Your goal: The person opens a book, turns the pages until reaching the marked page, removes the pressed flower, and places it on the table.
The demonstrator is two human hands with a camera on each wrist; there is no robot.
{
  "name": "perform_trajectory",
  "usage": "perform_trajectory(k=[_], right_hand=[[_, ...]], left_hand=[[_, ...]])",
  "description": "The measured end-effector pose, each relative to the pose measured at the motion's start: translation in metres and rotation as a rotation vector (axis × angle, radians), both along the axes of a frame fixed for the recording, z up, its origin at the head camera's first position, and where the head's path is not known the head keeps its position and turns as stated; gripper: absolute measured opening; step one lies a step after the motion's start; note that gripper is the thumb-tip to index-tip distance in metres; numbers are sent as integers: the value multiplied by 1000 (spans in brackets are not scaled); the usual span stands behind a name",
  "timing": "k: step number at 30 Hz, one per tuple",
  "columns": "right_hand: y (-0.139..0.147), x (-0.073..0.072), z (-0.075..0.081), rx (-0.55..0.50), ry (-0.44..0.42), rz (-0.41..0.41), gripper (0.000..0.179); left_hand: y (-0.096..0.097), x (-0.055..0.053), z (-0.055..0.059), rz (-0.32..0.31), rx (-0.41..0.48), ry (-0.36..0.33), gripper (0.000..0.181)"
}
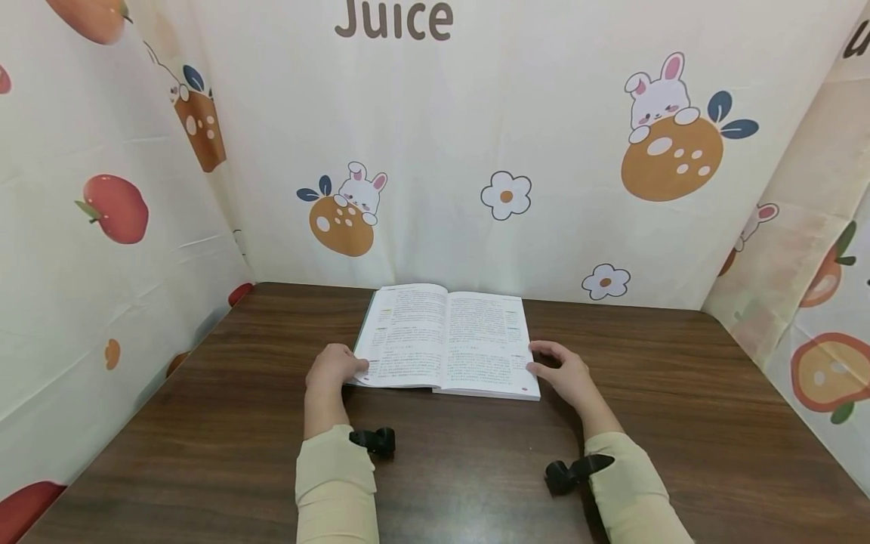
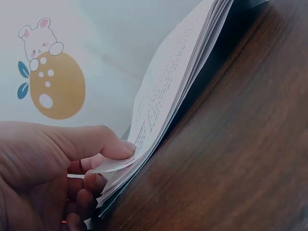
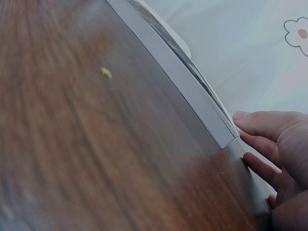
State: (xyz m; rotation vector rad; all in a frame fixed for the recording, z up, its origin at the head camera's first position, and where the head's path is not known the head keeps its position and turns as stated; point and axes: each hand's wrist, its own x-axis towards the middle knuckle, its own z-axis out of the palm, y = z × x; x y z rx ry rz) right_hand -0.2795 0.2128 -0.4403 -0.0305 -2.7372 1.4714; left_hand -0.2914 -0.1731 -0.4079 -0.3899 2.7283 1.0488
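Note:
An open book (image 1: 479, 332) lies on the dark wooden table, its printed pages facing up. At its lower left edge, my left hand (image 1: 332, 367) pinches a page; in the left wrist view the thumb (image 2: 113, 144) lies on top of a lifted page corner (image 2: 111, 166) with the fingers underneath. Along the right edge, my right hand (image 1: 569, 375) has its thumb and fingertips at the book's side, fingers loosely spread. From the right wrist, the thumb (image 3: 257, 122) shows right at the corner of the page block (image 3: 187, 103).
Brown wood tabletop (image 1: 469, 468) spreads around the book. A patterned curtain (image 1: 442, 113) with rabbits, fruit and flowers hangs behind and at both sides. Each wrist carries a small black camera, left (image 1: 382, 441) and right (image 1: 561, 477). A tiny yellow speck (image 3: 106, 72) sits on the table.

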Motion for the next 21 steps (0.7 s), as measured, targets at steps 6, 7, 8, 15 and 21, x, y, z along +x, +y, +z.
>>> perform_trajectory(k=[6, 7, 8, 15, 21], right_hand=[[0, -2, -2, 6, -3, -1, 43], [0, -2, -2, 5, -4, -1, 43], [0, -1, -2, 4, -3, 2, 44], [3, 1, -1, -17, 3, 38, 48], [12, 2, 2, 5, -42, 169, 60]], left_hand=[[1, 0, 1, 2, 4, 19, 21], [1, 0, 1, -2, 12, 25, 20], [1, 0, 1, -8, 19, 33, 20], [10, -2, 8, -60, 46, 83, 23], [25, -10, 13, -173, 87, 167, 25]])
